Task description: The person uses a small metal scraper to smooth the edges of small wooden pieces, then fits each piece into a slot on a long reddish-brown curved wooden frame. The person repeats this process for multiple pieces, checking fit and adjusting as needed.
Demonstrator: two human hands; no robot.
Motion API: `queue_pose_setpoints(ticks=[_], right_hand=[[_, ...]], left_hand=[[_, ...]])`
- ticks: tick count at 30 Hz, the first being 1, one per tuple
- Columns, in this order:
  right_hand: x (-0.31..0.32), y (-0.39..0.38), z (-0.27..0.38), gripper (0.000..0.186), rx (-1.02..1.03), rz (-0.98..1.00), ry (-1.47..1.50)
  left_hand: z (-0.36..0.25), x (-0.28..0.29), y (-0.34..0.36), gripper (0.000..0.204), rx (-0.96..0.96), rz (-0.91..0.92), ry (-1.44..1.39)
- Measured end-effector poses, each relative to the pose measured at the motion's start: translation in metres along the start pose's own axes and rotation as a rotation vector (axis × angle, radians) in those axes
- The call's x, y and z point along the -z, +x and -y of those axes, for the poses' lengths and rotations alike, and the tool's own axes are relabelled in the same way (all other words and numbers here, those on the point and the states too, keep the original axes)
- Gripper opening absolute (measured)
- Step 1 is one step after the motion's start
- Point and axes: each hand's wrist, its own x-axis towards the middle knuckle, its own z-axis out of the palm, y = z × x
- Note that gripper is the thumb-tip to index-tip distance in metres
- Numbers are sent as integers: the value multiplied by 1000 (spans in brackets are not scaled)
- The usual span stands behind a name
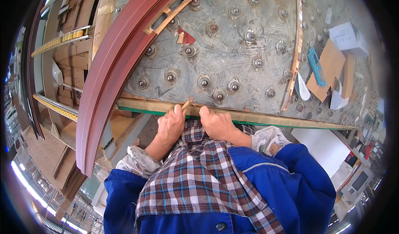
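Observation:
My left hand (170, 122) is closed at the near edge of the table, its thumb and fingers pinching a thin tan strip (188, 102). The strip is small and its kind is unclear, perhaps wood or tape. Close by on the right, my right hand (217, 123) is curled in a fist-like pinch. A thin brownish end sticks out by its fingertips, too small to name. Both hands rest near the wooden edge strip (266, 117) of the metal-topped table (166, 93). Left of them lies a long dark red profile (112, 55) with a slotted cutout.
Rows of ball rollers stud the tabletop, one being a ball roller (204, 81). A red scrap (187, 36) lies among them. To the right are a turquoise tool (316, 67), brown cardboard (330, 63) and a white box (348, 38). A slotted rack (62, 43) stands left.

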Motion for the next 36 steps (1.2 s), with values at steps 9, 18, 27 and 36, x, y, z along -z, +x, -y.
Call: queue_pose_setpoints(ticks=[9, 18, 27, 36], right_hand=[[6, 7, -3, 10, 34, 73, 73], [-8, 11, 7, 10, -46, 40, 41], [-15, 12, 12, 9, -63, -36, -72], [-17, 4, 12, 9, -66, -89, -56]], left_hand=[[3, 4, 4, 24, -47, 0, 25], [6, 4, 4, 23, -77, 43, -13], [9, 4, 5, 23, -109, 24, 43], [7, 14, 10, 21, -42, 125, -24]])
